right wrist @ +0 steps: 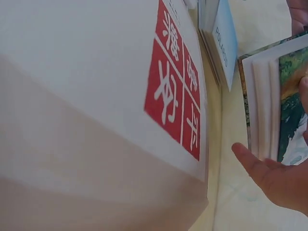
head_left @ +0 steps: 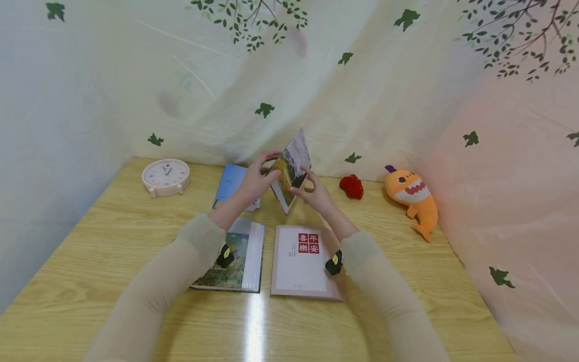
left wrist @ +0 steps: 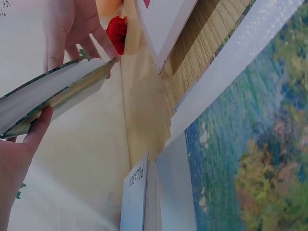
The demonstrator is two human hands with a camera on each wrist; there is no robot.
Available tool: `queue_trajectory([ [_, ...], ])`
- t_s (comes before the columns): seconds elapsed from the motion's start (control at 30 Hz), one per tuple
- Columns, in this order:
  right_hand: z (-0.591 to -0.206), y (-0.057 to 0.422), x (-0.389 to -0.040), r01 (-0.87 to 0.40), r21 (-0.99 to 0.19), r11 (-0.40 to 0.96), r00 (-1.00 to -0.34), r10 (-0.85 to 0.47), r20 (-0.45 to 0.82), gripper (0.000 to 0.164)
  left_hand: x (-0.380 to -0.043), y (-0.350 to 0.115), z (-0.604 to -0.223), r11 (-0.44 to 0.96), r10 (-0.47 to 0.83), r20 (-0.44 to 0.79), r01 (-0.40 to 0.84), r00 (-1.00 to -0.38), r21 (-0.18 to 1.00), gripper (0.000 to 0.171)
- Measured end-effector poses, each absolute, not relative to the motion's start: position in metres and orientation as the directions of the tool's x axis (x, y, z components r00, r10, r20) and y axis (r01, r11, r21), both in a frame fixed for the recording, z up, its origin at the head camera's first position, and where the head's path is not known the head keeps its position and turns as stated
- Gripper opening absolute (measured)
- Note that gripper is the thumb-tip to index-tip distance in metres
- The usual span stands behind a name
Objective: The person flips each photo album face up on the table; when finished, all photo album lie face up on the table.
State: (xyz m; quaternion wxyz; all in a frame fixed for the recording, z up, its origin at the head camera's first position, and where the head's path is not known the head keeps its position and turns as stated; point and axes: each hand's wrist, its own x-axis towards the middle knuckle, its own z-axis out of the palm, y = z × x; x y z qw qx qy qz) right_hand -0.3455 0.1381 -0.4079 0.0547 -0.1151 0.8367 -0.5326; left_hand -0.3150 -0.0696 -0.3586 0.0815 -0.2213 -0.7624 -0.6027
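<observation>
A hardcover book (head_left: pixel 296 156) with a painted landscape cover is held up on edge and tilted, over the back of the table. My left hand (head_left: pixel 259 178) grips its left side, the thumb on the cover and the fingers behind. At the lower right side my right hand (head_left: pixel 318 196) holds it between thumb and fingers. The left wrist view shows the white page edges of the book (left wrist: pixel 53 96) between its covers. Below the hands lie a painted-cover book (head_left: pixel 237 256), partly under the left forearm, and a pale pink book (head_left: pixel 294 271) with red character squares.
A blue book (head_left: pixel 230 181) lies behind the left arm. A pink round clock (head_left: pixel 166 176) is at the back left. Red yarn (head_left: pixel 352 186) and an orange shark plush (head_left: pixel 413 201) are on the right. A leaf-print curtain (head_left: pixel 203 100) hangs along the table's back edge.
</observation>
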Motion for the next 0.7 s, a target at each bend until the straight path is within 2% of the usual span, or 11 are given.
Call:
queue_trajectory([
  [0.17,-0.412,0.144,-0.345,-0.062,-0.951,0.304,-0.973,-0.233,-0.011,0.082,-0.301,-0.07,-0.347,0.16,0.28,0.44,0.493,-0.853,0.855,0.045],
  [0.43,-0.41,0.15,-0.341,0.045,-0.993,0.105,-0.976,-0.209,-0.066,0.08,-0.294,-0.072,-0.343,0.164,0.361,0.419,0.499,-0.833,0.851,0.043],
  [0.7,-0.404,0.161,-0.336,0.091,-0.992,0.088,-0.972,-0.21,-0.107,0.078,-0.293,-0.073,-0.344,0.173,0.364,0.418,0.501,-0.833,0.848,0.041],
])
